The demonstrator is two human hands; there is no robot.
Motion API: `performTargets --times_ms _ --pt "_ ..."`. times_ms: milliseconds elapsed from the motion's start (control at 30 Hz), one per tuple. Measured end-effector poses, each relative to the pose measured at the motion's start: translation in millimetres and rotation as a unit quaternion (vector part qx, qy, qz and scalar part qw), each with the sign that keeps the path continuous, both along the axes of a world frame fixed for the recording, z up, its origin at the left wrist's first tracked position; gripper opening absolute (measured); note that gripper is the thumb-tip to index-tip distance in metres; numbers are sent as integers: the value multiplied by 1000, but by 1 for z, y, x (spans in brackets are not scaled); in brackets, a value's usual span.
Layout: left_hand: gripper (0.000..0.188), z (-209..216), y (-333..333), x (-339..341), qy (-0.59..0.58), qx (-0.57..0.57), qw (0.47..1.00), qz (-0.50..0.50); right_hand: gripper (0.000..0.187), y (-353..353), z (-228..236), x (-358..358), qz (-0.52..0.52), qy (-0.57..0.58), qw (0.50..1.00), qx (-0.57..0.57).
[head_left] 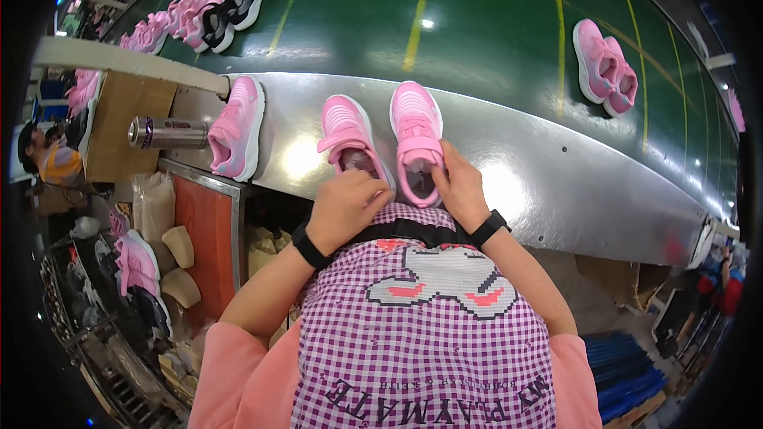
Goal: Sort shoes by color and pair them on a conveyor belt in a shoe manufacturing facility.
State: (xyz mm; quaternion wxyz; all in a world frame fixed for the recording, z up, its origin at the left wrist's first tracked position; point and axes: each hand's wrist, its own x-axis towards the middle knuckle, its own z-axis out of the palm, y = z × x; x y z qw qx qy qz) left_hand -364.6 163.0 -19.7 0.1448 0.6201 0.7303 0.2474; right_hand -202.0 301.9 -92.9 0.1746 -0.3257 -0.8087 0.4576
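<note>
Two pink shoes stand side by side on the metal ledge right in front of me, toes pointing away. My left hand (pixel 348 205) is closed at the heel of the left pink shoe (pixel 347 117), its fingers curled over the collar and partly hidden. That shoe's strap sticks out to the left, loose. On the right pink shoe (pixel 416 115), the strap lies across the top. My right hand (pixel 463 184) pinches this shoe's right side beside the strap, thumb near the opening. Grey material shows inside both shoes.
Another pink shoe (pixel 239 129) rests on the ledge at left, beside a metal flask (pixel 168 133). Beyond runs a green conveyor belt (pixel 477 24) with yellow lines, carrying a pink pair (pixel 606 67) at right and black shoes (pixel 236 12) among pink ones at left.
</note>
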Motion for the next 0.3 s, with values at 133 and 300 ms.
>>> performTargets --times_ms 133,300 --pt "29 -20 -36 -19 -78 -28 975 204 29 0 -11 -1 -74 -8 996 42" --pt "60 -49 -42 -30 -170 23 939 299 38 33 -18 0 -145 -79 985 48"
